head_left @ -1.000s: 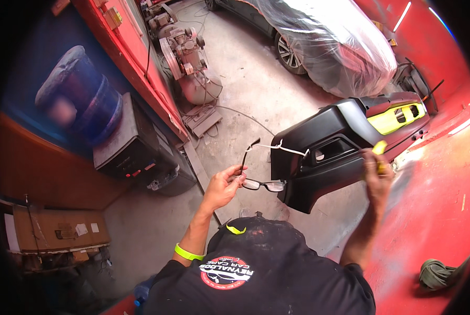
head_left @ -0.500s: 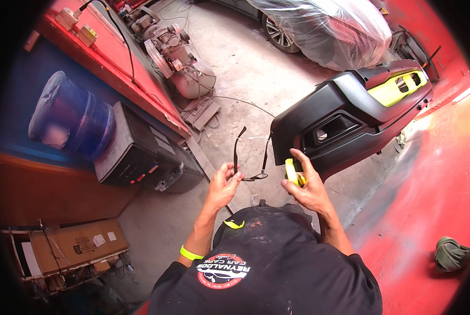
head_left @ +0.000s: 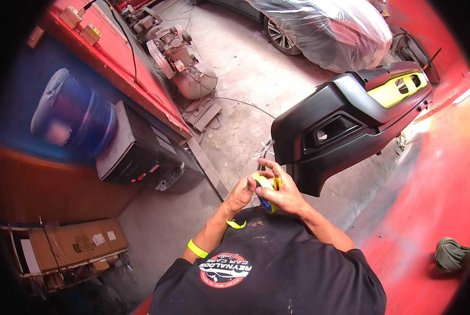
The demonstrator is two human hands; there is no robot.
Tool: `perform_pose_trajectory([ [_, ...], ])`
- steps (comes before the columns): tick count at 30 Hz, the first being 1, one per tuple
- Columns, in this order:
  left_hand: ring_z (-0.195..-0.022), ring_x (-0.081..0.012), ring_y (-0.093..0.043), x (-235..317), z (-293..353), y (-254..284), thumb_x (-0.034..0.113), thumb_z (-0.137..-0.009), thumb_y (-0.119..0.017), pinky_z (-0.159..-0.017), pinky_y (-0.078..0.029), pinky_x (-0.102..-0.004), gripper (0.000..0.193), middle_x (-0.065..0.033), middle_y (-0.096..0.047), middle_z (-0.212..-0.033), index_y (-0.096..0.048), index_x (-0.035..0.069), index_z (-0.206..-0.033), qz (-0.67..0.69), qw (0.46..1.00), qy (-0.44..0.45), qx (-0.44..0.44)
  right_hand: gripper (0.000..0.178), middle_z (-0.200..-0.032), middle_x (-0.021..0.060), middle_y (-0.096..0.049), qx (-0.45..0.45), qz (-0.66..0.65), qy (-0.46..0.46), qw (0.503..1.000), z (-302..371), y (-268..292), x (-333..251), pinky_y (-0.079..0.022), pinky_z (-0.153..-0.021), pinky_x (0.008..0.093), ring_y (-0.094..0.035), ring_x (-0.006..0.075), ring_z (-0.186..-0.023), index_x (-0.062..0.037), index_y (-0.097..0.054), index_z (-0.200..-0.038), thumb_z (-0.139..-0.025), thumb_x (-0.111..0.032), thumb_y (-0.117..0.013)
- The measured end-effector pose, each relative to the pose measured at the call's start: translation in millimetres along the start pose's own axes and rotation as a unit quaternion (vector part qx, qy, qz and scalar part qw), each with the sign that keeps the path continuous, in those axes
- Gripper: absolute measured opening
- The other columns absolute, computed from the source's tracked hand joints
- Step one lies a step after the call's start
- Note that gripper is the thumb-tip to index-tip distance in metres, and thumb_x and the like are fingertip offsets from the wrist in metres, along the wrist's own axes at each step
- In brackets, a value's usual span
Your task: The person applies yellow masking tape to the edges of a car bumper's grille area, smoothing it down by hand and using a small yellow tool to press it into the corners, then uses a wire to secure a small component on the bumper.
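My right hand (head_left: 287, 195) is closed on a roll of bright yellow tape (head_left: 269, 184) with a blue inner side. Close against the roll is my left hand (head_left: 239, 194), its thumb raised beside the tape. A dark pair of eyeglasses (head_left: 264, 164) with a thin white tie on its arms pokes out beyond my left fingers. Most of the frame is hidden behind my hands, and the left fingertips cannot be seen clearly. A short yellow strip (head_left: 236, 224) clings to my black shirt front, and a yellow band (head_left: 197, 249) circles my left wrist.
Ahead to the right stands a large black car bumper (head_left: 345, 115) with a yellow-edged opening. Beyond it is a car under plastic sheeting (head_left: 329, 31). An air compressor (head_left: 185, 68), a blue water jug (head_left: 74, 113) on a dark cabinet (head_left: 140, 147), and flattened cardboard (head_left: 80, 244) are leftward.
My hands have come together from being apart. The tape roll has moved left to my left hand, and the eyeglasses have turned and shifted right, now mostly covered.
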State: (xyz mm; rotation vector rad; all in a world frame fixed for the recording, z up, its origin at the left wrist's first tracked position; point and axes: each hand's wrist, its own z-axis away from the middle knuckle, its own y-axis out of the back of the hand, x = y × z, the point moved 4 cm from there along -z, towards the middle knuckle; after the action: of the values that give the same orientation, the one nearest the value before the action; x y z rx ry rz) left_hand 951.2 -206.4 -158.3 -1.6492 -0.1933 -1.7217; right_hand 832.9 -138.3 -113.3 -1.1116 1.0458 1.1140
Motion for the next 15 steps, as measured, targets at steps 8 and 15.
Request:
perform_pose_trajectory([
  [8,-0.053,-0.0143,-0.041,0.9,-24.4,29.6,0.034,-0.102,-0.048,-0.06,-0.04,-0.0324,0.047,-0.0062,-0.048,-0.068,-0.046,0.011,-0.061,0.192,0.967,0.03,0.167,0.065,-0.102,0.0037,-0.053,0.114,0.048,-0.053,0.991,19.6,36.2,23.6,-0.045,-0.071,0.0232,-0.05,0.0082,-0.079,-0.0044,-0.035,-0.147,-0.094,-0.019,-0.07],
  [15,-0.064,-0.0182,-0.048,19.8,-15.5,65.3,0.025,-0.096,-0.053,-0.057,-0.041,-0.0327,0.043,-0.0069,-0.045,-0.063,-0.044,0.008,-0.058,0.191,0.98,-0.001,0.054,0.032,-0.105,0.0067,-0.056,0.042,0.08,-0.084,0.992,47.8,31.2,29.4,-0.053,-0.075,0.0283,-0.061,0.0113,-0.085,0.0009,-0.054,-0.134,-0.103,-0.005,-0.048],
])
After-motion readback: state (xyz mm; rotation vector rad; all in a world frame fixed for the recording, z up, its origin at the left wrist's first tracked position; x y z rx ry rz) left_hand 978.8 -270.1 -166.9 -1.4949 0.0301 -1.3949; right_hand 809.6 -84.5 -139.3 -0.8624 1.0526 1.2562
